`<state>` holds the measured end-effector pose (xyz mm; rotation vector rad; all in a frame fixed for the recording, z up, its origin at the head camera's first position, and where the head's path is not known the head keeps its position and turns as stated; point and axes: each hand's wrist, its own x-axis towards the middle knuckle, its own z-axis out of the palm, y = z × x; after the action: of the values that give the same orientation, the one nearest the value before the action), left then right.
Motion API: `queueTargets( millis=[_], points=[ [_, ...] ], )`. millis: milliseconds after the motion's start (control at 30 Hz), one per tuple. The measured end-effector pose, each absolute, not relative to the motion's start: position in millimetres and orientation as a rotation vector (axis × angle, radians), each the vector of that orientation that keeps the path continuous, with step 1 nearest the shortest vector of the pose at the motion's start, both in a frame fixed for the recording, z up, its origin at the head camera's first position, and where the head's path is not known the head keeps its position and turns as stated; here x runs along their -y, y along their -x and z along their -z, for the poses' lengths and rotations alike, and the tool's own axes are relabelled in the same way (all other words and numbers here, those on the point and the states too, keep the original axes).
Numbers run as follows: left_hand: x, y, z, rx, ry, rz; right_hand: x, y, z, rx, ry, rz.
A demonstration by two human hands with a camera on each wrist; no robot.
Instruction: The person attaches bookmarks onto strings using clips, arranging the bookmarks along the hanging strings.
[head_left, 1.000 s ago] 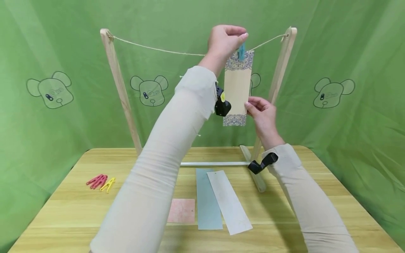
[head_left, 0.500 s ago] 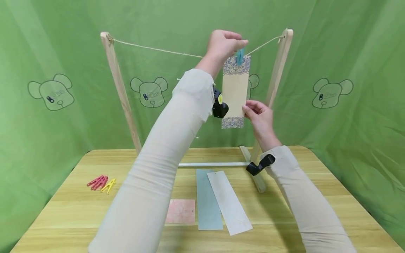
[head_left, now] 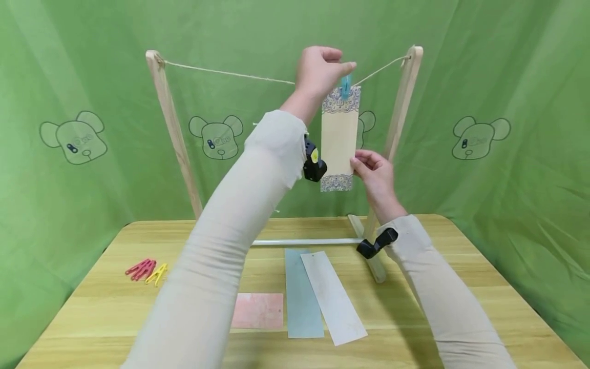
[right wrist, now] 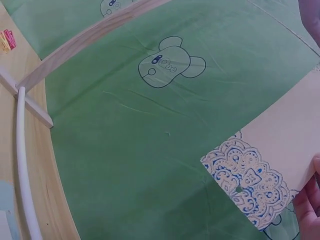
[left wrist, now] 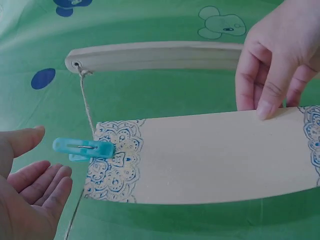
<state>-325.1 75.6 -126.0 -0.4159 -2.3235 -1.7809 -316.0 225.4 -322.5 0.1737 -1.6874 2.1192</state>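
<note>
Clothespins, pink and yellow, lay at left on the counter. Your left hand, fingers loose and parted, hung beside the blue clip fastening the patterned card to the string; your right hand pinched the card's lower right edge.

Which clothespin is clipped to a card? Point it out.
The blue clothespin at the top of the patterned card; the pink clothespins and yellow clothespin lie on the table.
</note>
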Motion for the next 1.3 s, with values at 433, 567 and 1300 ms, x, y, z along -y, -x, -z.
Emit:
queueTargets(
  millis=[433,567,1300],
  points=[
    [-33.5,294.4,157.1,2.218,0.635,1.975,-228.0,316.7,327.8,1.744,-0.14,-2.087],
    [-2.1,284.6,173.3,2.161,0.711,2.0,-228.2,316.6,331.5,1.761,-0.139,-2.069],
    [113.7,239.1,320.0,2.322,0.585,1.895,-225.5,295.3,385.4,2.147,-0.169,-1.912]
  ],
)
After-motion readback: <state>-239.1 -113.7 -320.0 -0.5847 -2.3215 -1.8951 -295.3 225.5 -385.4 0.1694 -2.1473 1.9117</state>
